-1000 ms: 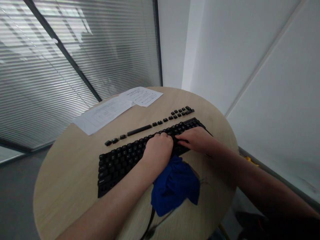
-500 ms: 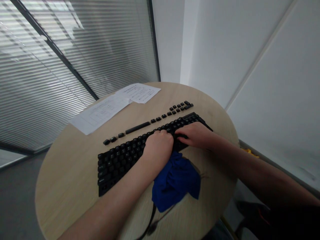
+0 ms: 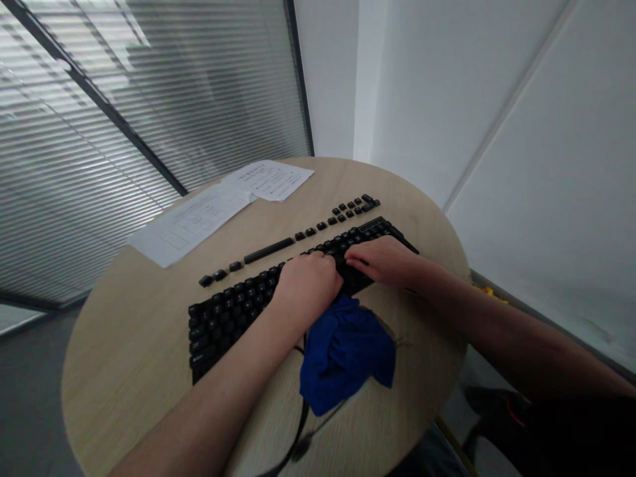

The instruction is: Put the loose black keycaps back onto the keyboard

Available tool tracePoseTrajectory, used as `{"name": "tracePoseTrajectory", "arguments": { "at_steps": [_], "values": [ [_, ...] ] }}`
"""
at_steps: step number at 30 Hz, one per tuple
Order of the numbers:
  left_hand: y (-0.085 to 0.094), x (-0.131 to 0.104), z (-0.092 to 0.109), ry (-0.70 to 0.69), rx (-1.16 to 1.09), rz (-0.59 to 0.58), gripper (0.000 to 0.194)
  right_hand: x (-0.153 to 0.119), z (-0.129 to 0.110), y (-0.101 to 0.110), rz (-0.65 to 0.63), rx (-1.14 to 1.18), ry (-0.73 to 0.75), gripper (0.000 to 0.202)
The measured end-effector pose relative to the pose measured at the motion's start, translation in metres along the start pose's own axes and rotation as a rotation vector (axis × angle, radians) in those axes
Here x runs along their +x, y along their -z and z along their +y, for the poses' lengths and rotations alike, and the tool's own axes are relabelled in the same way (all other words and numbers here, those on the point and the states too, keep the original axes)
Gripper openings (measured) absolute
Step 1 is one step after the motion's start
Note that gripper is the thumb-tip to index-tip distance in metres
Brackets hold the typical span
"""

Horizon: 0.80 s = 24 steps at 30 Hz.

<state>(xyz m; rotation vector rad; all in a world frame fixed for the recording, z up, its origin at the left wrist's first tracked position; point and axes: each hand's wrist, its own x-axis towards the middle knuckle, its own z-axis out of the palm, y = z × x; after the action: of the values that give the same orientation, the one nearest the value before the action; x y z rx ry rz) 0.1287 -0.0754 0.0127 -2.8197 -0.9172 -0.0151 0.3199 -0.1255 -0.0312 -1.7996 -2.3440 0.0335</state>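
A black keyboard lies slantwise across the round table, and both hands are over its middle and right part. My left hand rests on the keyboard with its fingers curled under; the fingertips are hidden behind the knuckles. Just to the right, my right hand has thumb and fingers drawn together low over the keys. Whatever they pinch, if anything, is too small to make out. A crumpled blue cloth lies in front of the keyboard, close below my left hand.
Beyond the keyboard, loose black keycaps stand in a row with a long space bar. Printed papers lie at the table's far left. A black cable runs near the front of the wooden table. A white wall rises on the right.
My left hand has shifted slightly and turned, its knuckles now closer to the right hand. The right hand's fingers have closed a little more. The whole view has moved slightly.
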Motion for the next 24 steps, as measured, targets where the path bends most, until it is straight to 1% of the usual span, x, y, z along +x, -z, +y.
{"name": "tracePoseTrajectory", "arguments": {
  "at_steps": [3,5,8,11,13,15,18,20,22,24],
  "values": [
    [0.000,-0.001,0.000,-0.013,-0.019,-0.005,0.023,0.000,0.000,0.000,-0.024,0.016,0.030,0.021],
    [0.000,-0.002,0.001,-0.017,-0.025,0.009,0.023,0.000,0.000,-0.001,-0.007,0.033,0.036,0.020],
    [0.001,-0.004,-0.001,0.006,-0.018,0.059,0.025,-0.002,0.001,0.000,0.089,0.092,0.023,0.028],
    [0.004,-0.006,-0.005,0.021,-0.001,0.142,0.024,-0.004,0.001,0.004,0.192,0.204,0.054,0.037],
    [0.006,-0.007,-0.008,0.009,0.003,0.195,0.024,-0.005,0.000,0.005,0.231,0.288,0.088,0.038],
    [0.006,-0.007,-0.008,-0.020,0.002,0.230,0.023,-0.004,0.000,0.006,0.262,0.370,0.098,0.036],
    [0.004,-0.008,-0.009,-0.062,-0.017,0.266,0.025,-0.001,0.002,0.004,0.299,0.477,0.071,0.030],
    [0.002,-0.009,-0.013,-0.065,-0.072,0.299,0.025,-0.001,0.006,0.002,0.330,0.540,0.038,0.028],
    [0.000,-0.012,-0.021,-0.082,-0.150,0.329,0.024,-0.001,0.009,0.001,0.379,0.601,-0.007,0.028],
    [-0.002,-0.014,-0.033,-0.160,-0.213,0.320,0.021,-0.003,0.010,0.002,0.433,0.669,-0.060,0.027]
  ]
}}
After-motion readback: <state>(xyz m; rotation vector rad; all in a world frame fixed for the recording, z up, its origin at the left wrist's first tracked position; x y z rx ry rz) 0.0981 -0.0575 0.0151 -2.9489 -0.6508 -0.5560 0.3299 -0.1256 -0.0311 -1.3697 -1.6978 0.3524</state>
